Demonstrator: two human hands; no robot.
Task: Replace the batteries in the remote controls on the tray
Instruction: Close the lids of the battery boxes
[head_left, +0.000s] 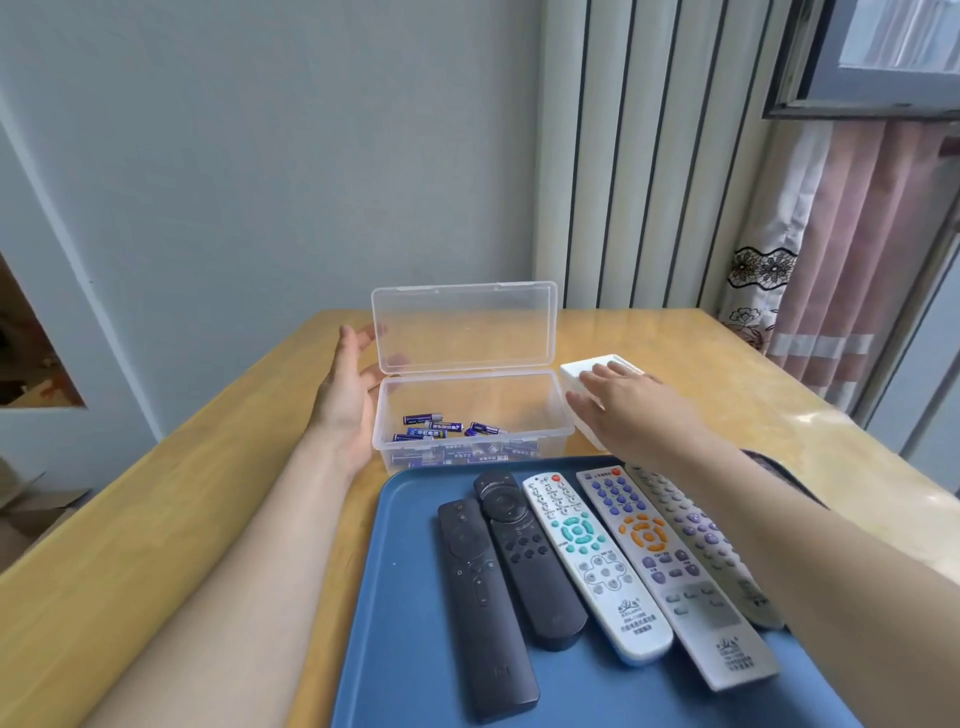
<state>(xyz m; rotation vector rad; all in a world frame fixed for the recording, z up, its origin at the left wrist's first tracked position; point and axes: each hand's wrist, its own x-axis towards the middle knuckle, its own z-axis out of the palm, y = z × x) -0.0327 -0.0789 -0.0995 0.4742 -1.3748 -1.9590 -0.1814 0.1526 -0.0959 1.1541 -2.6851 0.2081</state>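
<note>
Head view: blue batteries (431, 432), lettering perhaps Chinese.

I see a blue tray (395, 623); toward its left edge two black remotes (480, 613), then a teal-buttoned white remote (597, 566) and an orange-buttoned white remote (670, 582). Batteries (441, 431) are blue.

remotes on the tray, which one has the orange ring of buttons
The white remote fourth from the left, beside the teal-buttoned one; only it has an orange ring.

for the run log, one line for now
left hand beside open battery box | right hand on white container | five remotes on tray
</note>
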